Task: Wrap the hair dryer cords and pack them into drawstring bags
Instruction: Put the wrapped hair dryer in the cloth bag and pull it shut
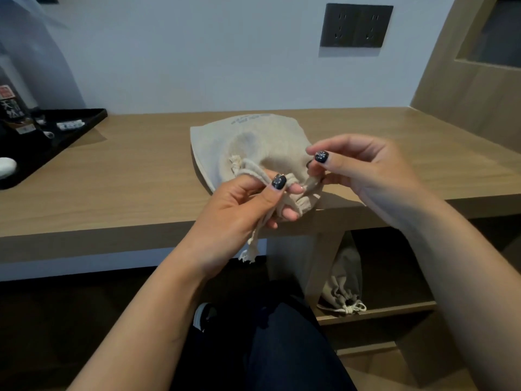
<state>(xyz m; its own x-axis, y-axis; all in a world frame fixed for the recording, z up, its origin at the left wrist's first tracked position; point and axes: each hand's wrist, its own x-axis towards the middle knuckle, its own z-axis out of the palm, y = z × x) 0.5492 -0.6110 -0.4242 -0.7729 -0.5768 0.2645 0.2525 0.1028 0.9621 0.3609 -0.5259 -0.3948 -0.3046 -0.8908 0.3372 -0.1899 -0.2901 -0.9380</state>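
drawstring bag (pixel 253 142): beige cloth, lying on the table near its front edge, mouth end hanging over the edge toward the person. Bulges in the middle, so likely the dryer is already inside; dryer itself not visible.
table (pixel 112 176): light wood, carries the bag; edge placement lets both hands work the mouth from below and in front.
black tray (pixel 70 134): far left on the table, small items on it, well apart from the bag, not in use.
second bag (pixel 345 283): on the lower shelf under the table, mouth cinched shut, probably one already packed.
left hand (pixel 239 218): fingers closed on the gathered mouth fabric and the cord; holds the bag steady as an anchor.
right hand (pixel 366 170): thumb and fingers pinched at the other side of the mouth, seemingly on the cord or hem; exact contact too small to tell.
cord end (pixel 249 251): frayed tail dangling below the left hand.
step: judged as cinching or opening the mouth; cannot tell which.
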